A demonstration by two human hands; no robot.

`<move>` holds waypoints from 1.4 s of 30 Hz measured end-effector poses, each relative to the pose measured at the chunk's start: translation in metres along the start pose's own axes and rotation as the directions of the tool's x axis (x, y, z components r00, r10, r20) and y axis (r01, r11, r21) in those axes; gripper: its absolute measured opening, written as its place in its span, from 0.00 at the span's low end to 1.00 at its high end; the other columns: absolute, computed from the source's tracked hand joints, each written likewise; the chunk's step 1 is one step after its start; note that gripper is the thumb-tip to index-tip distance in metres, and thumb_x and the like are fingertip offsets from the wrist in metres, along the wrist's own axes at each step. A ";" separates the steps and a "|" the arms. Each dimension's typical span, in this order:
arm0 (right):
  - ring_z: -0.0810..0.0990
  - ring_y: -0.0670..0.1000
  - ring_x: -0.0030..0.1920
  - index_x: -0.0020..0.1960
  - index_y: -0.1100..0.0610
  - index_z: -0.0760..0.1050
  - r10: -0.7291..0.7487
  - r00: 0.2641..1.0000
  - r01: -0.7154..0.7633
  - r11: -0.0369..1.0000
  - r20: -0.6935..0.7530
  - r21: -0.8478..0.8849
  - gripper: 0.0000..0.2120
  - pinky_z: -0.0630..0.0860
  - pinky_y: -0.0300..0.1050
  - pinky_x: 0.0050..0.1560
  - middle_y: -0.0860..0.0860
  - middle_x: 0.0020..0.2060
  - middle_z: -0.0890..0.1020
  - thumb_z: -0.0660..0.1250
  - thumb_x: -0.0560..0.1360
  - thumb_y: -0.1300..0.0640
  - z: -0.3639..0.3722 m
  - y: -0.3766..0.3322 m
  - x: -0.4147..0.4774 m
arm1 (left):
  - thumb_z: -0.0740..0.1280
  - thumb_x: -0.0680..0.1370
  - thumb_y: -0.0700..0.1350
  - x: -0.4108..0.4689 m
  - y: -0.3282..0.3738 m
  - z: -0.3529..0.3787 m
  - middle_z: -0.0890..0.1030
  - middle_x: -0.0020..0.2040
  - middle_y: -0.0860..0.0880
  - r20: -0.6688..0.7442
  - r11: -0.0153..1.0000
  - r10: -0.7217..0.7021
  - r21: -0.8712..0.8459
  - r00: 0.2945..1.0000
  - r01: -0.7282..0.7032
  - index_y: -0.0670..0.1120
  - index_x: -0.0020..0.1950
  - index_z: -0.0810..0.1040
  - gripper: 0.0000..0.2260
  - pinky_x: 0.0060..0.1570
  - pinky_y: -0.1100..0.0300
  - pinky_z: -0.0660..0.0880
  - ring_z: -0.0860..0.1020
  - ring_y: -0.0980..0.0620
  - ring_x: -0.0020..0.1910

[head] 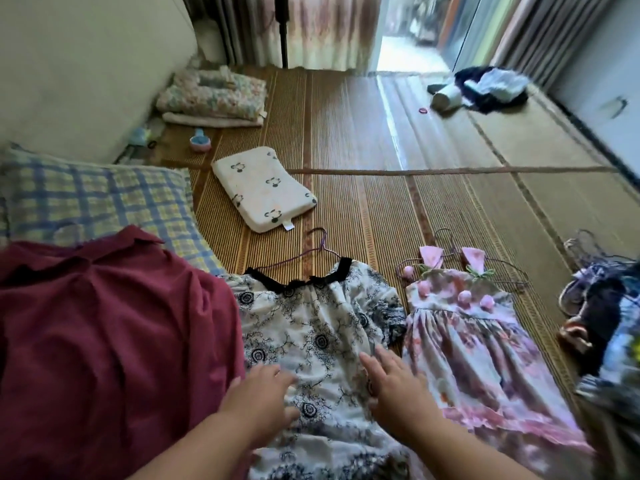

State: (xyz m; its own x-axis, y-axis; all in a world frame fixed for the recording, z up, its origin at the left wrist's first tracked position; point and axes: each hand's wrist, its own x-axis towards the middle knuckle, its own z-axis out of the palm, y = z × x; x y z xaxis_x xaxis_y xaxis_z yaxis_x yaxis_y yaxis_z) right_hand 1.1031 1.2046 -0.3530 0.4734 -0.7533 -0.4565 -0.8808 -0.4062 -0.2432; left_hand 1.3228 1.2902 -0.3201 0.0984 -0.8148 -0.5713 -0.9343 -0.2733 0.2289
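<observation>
Patterned dress [322, 327] lies on woven mat [381, 202]; left hand [263, 400] and right hand [394, 386] rest open-fingered on it.

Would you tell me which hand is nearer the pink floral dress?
Right. The right hand lies on the black-and-white dress beside the pink floral dress; the left hand rests further left, by the maroon shirt.

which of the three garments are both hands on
The middle one, the white dress with black print and lace neckline: left hand and right hand rest on it. The maroon shirt and pink floral dress flank it.
</observation>
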 end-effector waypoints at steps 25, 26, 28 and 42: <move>0.55 0.53 0.75 0.75 0.45 0.53 0.409 0.846 -0.289 0.891 -0.341 0.352 0.36 0.61 0.53 0.71 0.52 0.77 0.48 0.66 0.73 0.45 -0.237 0.228 -0.291 | 0.64 0.74 0.60 -0.101 0.372 -0.125 0.61 0.75 0.56 -0.242 0.837 0.547 0.149 0.802 -0.526 0.60 0.73 0.61 0.29 0.69 0.53 0.64 0.62 0.53 0.72; 0.55 0.53 0.75 0.75 0.45 0.53 0.424 0.845 -0.302 0.881 -0.327 0.364 0.35 0.61 0.53 0.71 0.52 0.77 0.48 0.66 0.73 0.46 -0.238 0.248 -0.294 | 0.64 0.74 0.61 -0.094 0.391 -0.121 0.62 0.75 0.55 -0.232 0.832 0.554 0.155 0.799 -0.532 0.60 0.73 0.61 0.29 0.69 0.53 0.64 0.62 0.53 0.72; 0.54 0.53 0.75 0.75 0.44 0.53 0.447 0.842 -0.322 0.865 -0.301 0.384 0.35 0.60 0.52 0.71 0.50 0.77 0.48 0.66 0.73 0.45 -0.239 0.299 -0.301 | 0.64 0.74 0.60 -0.075 0.438 -0.110 0.63 0.74 0.54 -0.212 0.823 0.568 0.157 0.796 -0.546 0.59 0.73 0.61 0.29 0.69 0.52 0.64 0.63 0.52 0.71; 0.60 0.52 0.73 0.75 0.47 0.57 0.439 0.891 -0.366 0.845 -0.116 0.389 0.33 0.62 0.52 0.71 0.52 0.75 0.56 0.65 0.73 0.46 -0.288 0.559 -0.276 | 0.68 0.74 0.57 0.031 0.663 -0.054 0.68 0.70 0.53 -0.130 0.894 0.384 -0.195 0.914 -0.403 0.57 0.72 0.63 0.28 0.67 0.54 0.67 0.68 0.54 0.67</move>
State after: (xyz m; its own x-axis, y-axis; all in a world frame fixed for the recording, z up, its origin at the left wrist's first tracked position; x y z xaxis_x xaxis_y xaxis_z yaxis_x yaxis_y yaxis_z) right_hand 0.4805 1.0363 -0.1167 0.0351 -0.9095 -0.4142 -0.9190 0.1334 -0.3709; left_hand 0.7248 1.0560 -0.1440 -0.2241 -0.9164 -0.3318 -0.8082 -0.0155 0.5887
